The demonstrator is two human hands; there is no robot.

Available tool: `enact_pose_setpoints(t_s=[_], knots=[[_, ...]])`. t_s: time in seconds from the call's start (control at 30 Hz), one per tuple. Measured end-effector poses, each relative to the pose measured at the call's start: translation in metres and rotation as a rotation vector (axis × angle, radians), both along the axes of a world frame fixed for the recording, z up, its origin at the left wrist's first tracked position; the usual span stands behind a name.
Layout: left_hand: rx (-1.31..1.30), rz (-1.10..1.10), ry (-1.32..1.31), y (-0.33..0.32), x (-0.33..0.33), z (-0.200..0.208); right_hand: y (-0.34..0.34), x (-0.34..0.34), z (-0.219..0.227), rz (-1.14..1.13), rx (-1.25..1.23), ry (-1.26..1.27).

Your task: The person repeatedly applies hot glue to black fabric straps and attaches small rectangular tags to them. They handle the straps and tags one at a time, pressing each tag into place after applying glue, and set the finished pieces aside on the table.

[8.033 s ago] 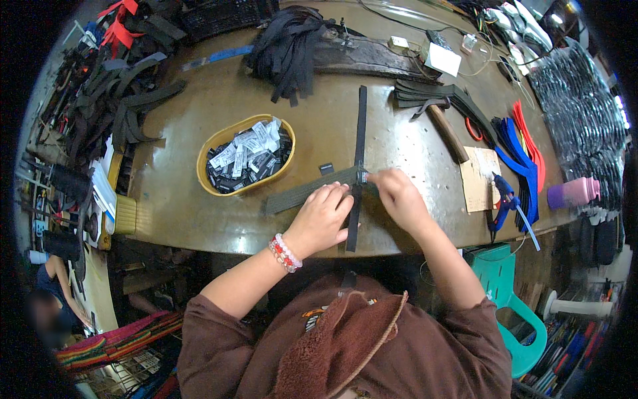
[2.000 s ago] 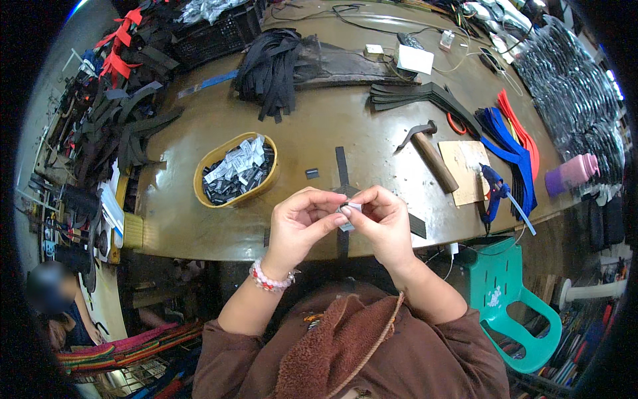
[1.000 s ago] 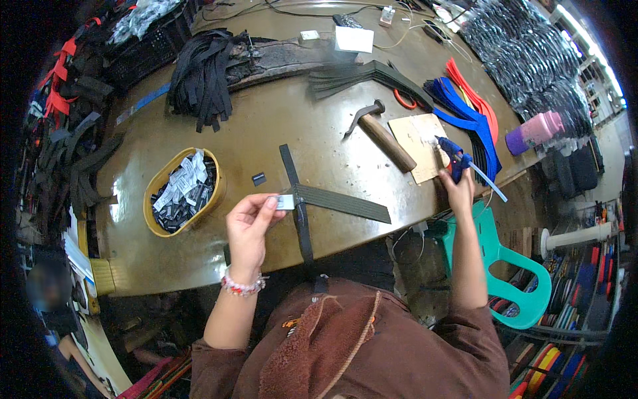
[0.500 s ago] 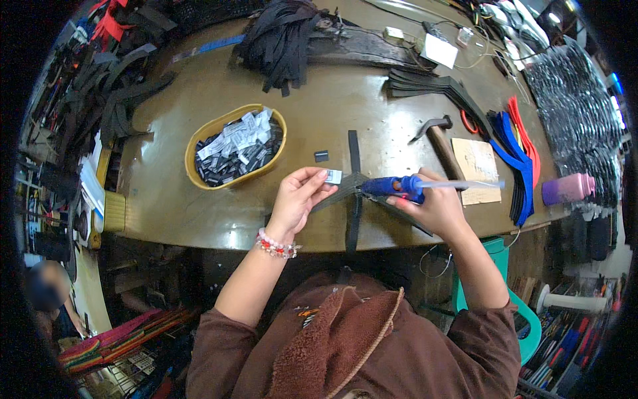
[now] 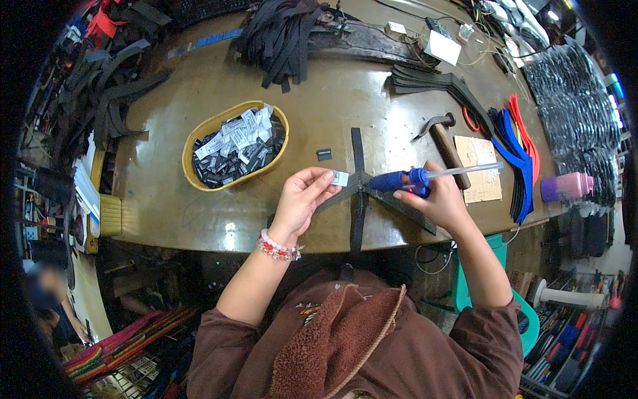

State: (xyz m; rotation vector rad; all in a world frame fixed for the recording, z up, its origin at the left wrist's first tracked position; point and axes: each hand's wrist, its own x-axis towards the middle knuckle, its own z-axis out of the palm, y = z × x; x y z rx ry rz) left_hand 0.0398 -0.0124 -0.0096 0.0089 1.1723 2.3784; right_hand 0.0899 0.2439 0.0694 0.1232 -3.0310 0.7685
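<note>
My left hand [image 5: 307, 198] pinches a small white label [image 5: 339, 178] between thumb and fingers, just left of where black webbing straps [image 5: 357, 150] cross. My right hand [image 5: 441, 203] is wrapped round a blue glue gun [image 5: 401, 180], whose nose points left at the crossing. From the gun's back end a long, clear glue stick [image 5: 468, 169] juts to the right. Beyond the label, a small black tag [image 5: 323, 154] lies on the table. A yellow oval basket [image 5: 188, 163] of black and white labels stands to the left.
A hammer [image 5: 446, 143] lies right of the gun, beside a cardboard piece [image 5: 480, 174]. Blue straps [image 5: 520, 173] and a pink-purple bottle [image 5: 567, 187] are farther right. Black strap bundles [image 5: 279, 43] lie at the back. A green stool [image 5: 495, 256] stands below the table edge.
The glue gun has drawn back slightly right from the strap crossing, and its glue stick now slants upward. The label has shifted a little right, still pinched in my left hand.
</note>
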Motion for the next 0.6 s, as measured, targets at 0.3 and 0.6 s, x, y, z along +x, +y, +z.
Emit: enact_pose_setpoints(t_s=[0.3, 0.6], knots=[[-0.069, 0.032, 0.017, -0.005, 0.002, -0.004, -0.001, 0.003, 0.002, 0.071, 0.388, 0.093], [-0.318, -0.017, 0.137, 0.007, 0.018, 0.016, 0.167, 0.091, -0.081, -1.052, 0.196, 0.217]])
